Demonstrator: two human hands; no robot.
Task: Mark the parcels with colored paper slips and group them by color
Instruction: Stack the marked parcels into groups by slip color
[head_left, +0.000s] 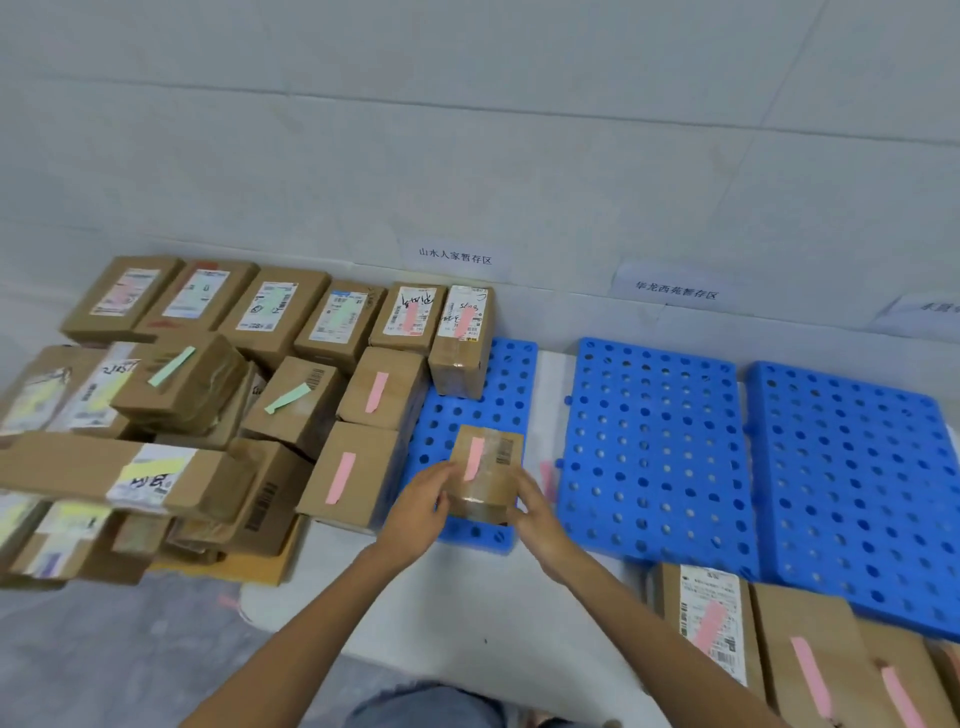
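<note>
Since its pink slip (474, 457) matches those on the pink-slipped boxes (369, 467) stacked along the pallet's left edge, the small parcel (485, 483) is at the near end of the leftmost blue pallet (519, 395), likely to join that group. The left hand (421, 506) and right hand (537, 514) clasp its two sides, steadying it. Past the pallet's near right corner wait more pink-marked parcels (810, 639); green-slipped parcels (301, 410) lie farther left.

left hand (415, 512): grips parcel (488, 486), left side (arm outstretched) | right hand (535, 512): grips right side
</note>
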